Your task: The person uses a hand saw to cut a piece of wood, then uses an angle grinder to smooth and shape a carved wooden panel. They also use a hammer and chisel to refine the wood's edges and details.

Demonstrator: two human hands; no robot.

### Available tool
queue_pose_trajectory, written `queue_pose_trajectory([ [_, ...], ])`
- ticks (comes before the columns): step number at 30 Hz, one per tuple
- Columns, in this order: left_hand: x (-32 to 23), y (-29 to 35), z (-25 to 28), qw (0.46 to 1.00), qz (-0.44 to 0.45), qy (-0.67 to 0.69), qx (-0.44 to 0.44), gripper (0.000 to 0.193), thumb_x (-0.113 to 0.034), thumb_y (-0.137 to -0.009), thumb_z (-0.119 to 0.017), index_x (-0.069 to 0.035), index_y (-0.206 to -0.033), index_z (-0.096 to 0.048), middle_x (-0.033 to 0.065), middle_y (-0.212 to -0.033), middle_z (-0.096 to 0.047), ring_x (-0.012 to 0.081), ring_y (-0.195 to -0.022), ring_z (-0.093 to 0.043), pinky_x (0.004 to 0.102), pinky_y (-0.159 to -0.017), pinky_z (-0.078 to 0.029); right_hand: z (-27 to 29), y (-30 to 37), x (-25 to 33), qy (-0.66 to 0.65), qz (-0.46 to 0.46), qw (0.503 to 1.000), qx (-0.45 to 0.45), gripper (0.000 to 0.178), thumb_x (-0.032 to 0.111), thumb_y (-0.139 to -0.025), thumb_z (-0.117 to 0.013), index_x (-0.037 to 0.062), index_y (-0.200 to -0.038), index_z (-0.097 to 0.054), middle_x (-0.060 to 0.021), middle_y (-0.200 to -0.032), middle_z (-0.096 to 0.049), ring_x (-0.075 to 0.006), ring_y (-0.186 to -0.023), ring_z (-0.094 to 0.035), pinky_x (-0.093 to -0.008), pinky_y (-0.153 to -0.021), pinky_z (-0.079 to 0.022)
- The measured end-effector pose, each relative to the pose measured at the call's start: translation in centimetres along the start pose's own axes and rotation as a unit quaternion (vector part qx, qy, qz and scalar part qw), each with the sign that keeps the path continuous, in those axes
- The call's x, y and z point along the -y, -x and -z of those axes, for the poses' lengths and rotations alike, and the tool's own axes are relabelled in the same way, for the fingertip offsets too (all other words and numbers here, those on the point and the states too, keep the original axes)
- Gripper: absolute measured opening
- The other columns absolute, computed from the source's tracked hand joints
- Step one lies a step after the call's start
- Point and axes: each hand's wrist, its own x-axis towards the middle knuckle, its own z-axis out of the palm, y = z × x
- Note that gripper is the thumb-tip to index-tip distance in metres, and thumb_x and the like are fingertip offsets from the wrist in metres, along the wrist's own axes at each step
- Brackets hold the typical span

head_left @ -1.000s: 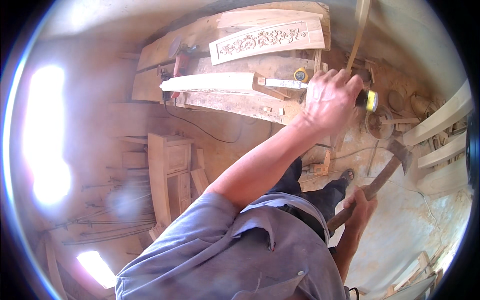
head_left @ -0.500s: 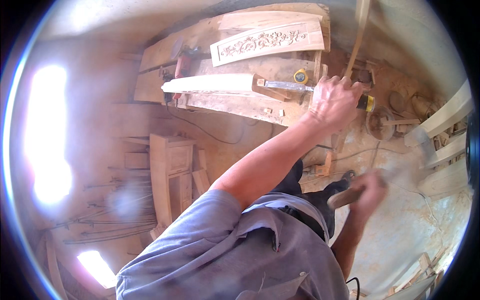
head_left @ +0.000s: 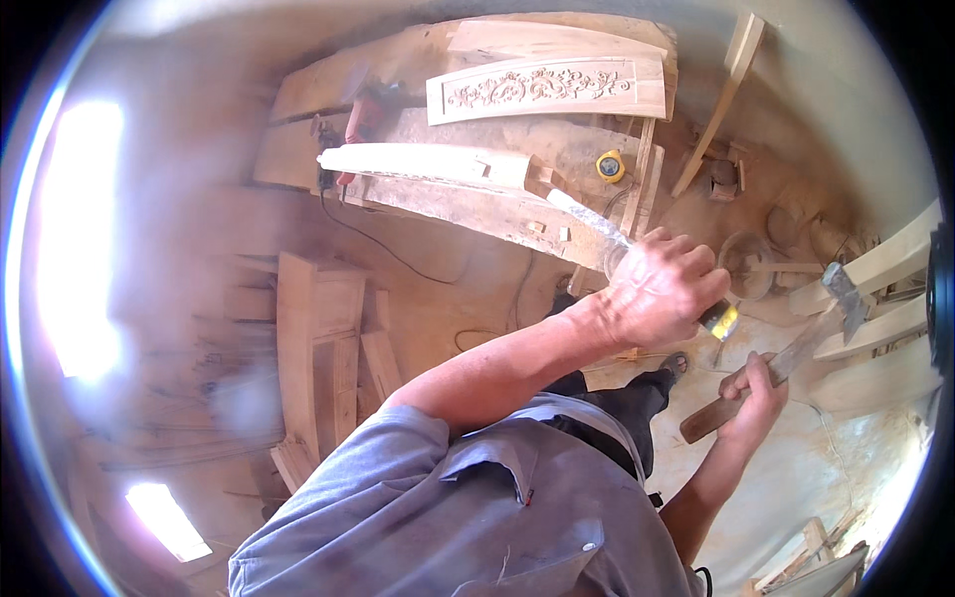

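Holding tight, our left hand points the long steel chisel up-left at the pale wooden block; our right hand grips the wooden-handled hammer slanting up-right.

On the workbench, a carved panel lies behind the long beam, tape measure right of it.

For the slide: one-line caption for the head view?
Left hand sets a chisel against a pale wooden piece on the workbench; right hand holds a hammer low.
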Motion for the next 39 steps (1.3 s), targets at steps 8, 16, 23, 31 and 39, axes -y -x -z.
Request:
queue_pose_trajectory([
  [8, 0.7, -2.5, 0.3, 0.999, 0.017, -0.015, -0.042, 0.034, -0.023, -0.056, -0.077, -0.014, -0.082, -0.056, 0.0038, -0.077, -0.054, 0.0264, -0.073, -0.059, 0.0411, -0.064, -0.046, 0.8, 2.0, -3.9, 0.06, -0.09, 0.994, 0.018, 0.012, 0.007, -0.089, -0.064, 0.0037, -0.093, -0.054, -0.0022, -0.06, -0.047, -0.0147, -0.045, -0.046, -0.0304, -0.045, -0.042],
  [16, 1.3, -3.9, -0.2, 0.996, 0.041, -0.027, -0.07, 0.032, -0.02, -0.057, -0.077, -0.011, -0.08, -0.056, 0.005, -0.075, -0.056, 0.0288, -0.075, -0.063, 0.0434, -0.066, -0.05, 1.1, 2.5, -4.3, 0.058, -0.09, 0.993, 0.058, 0.012, 0.005, -0.089, -0.065, 0.0032, -0.093, -0.053, -0.0026, -0.061, -0.051, -0.0126, -0.045, -0.049, -0.0273, -0.044, -0.042],
  [23, 0.3, -4.7, 0.7, 0.996, 0.045, -0.014, -0.071, 0.029, -0.017, -0.061, -0.078, -0.011, -0.081, -0.058, 0.0056, -0.077, -0.058, 0.0297, -0.076, -0.065, 0.0438, -0.067, -0.051, 1.3, 1.8, -3.5, 0.049, -0.067, 0.996, 0.023, 0.013, 0.005, -0.09, -0.068, 0.0034, -0.09, -0.055, -0.0027, -0.059, -0.051, -0.0123, -0.044, -0.048, -0.0265, -0.042, -0.04],
  [31, 1.2, -4.3, 0.5, 0.998, 0.051, -0.013, -0.047, 0.03, -0.018, -0.06, -0.078, -0.011, -0.081, -0.058, 0.0062, -0.077, -0.058, 0.0306, -0.076, -0.066, 0.0442, -0.066, -0.053, 1.7, 1.2, -3.5, 0.025, -0.038, 0.998, 0.036, 0.014, 0.008, -0.091, -0.07, 0.0028, -0.09, -0.057, -0.003, -0.058, -0.052, -0.0116, -0.043, -0.047, -0.0259, -0.042, -0.039],
  [39, 1.2, -4.9, 0.5, 0.998, 0.062, -0.01, -0.014, 0.031, -0.018, -0.06, -0.079, -0.009, -0.081, -0.059, 0.0075, -0.078, -0.06, 0.0322, -0.077, -0.066, 0.0454, -0.067, -0.053, 1.4, 1.4, -4.1, 0.02, -0.062, 0.997, 0.042, 0.013, 0.005, -0.091, -0.069, 0.0035, -0.091, -0.056, -0.0033, -0.058, -0.052, -0.0118, -0.043, -0.047, -0.0255, -0.042, -0.04],
])
